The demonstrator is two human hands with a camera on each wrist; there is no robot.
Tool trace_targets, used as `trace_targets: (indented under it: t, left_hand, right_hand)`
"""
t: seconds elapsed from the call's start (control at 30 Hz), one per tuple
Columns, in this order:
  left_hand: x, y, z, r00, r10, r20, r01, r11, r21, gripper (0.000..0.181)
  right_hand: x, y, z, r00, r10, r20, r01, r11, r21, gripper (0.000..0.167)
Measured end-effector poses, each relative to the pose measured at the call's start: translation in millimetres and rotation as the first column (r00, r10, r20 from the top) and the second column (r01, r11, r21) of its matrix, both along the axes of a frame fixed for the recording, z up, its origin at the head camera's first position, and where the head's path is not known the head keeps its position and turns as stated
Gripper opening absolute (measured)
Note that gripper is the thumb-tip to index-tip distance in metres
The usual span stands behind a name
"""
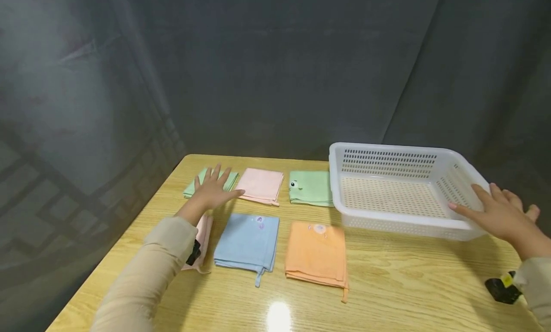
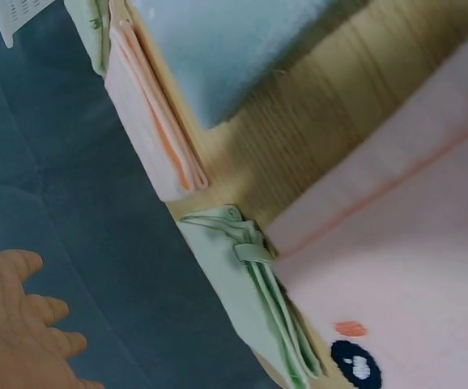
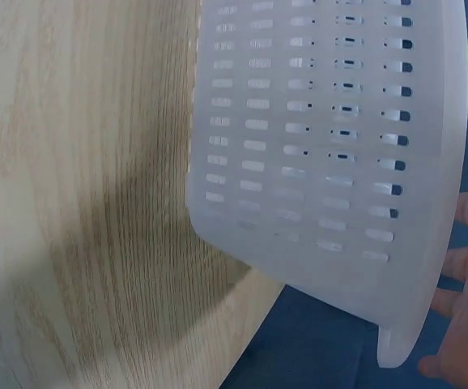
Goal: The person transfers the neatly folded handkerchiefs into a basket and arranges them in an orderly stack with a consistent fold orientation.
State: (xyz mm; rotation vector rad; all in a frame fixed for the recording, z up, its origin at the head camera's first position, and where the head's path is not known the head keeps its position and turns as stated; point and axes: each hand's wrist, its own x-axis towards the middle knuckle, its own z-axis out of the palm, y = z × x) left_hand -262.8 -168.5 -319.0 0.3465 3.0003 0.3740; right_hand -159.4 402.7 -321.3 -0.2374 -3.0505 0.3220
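Note:
My left hand (image 1: 213, 192) is spread with nothing in it, over the back-left green cloth (image 1: 233, 180); in the left wrist view the hand (image 2: 15, 324) shows beside that cloth (image 2: 246, 304). A pink cloth (image 1: 261, 182) and a green cloth with an eye (image 1: 316, 187) complete the back row. In front lie a pink cloth (image 1: 205, 231), partly hidden by my sleeve, a blue cloth (image 1: 247, 241) and an orange cloth (image 1: 316, 253). My right hand (image 1: 503, 215), fingers apart, is at the right rim of the white basket (image 1: 409, 220); whether it touches is unclear.
The wooden table (image 1: 400, 284) ends along a slanting left edge. A dark curtain (image 1: 280, 73) hangs behind it. The basket, with slotted walls, stands at the back right, against the green cloth with the eye.

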Motion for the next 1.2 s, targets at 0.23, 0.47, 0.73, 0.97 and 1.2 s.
trace_targets:
  t: [0.23, 0.47, 0.73, 0.97, 1.2]
  left_hand:
    - [2.3, -8.8, -7.8, 1.0, 0.008, 0.015, -0.008, 1.0, 0.009, 0.086]
    - [6.1, -19.2, -12.2, 0.999, 0.031, 0.011, -0.031, 0.999, 0.016, 0.086]
    - [10.1, -31.0, -19.0, 0.999, 0.049, 0.024, -0.049, 0.999, 0.019, 0.088]
    - [11.7, -38.9, -24.9, 0.997, 0.072, 0.03, -0.073, 0.997, 0.03, 0.088]
    - [13.3, -47.3, -26.5, 0.996, 0.078, 0.049, -0.081, 0.996, 0.046, 0.088]
  right_hand:
    - [0.8, 3.4, -2.7, 1.0, -0.014, -0.02, 0.013, 1.0, -0.017, 0.091]
    - [-0.6, 8.8, -7.0, 0.999, -0.018, -0.028, 0.016, 0.998, -0.053, 0.093]
    - [1.4, 14.8, -13.8, 0.999, -0.044, -0.028, 0.042, 0.996, -0.077, 0.093]
    - [3.0, 19.4, -17.1, 0.998, -0.056, -0.036, 0.053, 0.996, -0.07, 0.093]
    - [5.0, 23.6, -17.6, 0.996, -0.075, -0.047, 0.072, 0.996, -0.052, 0.093]
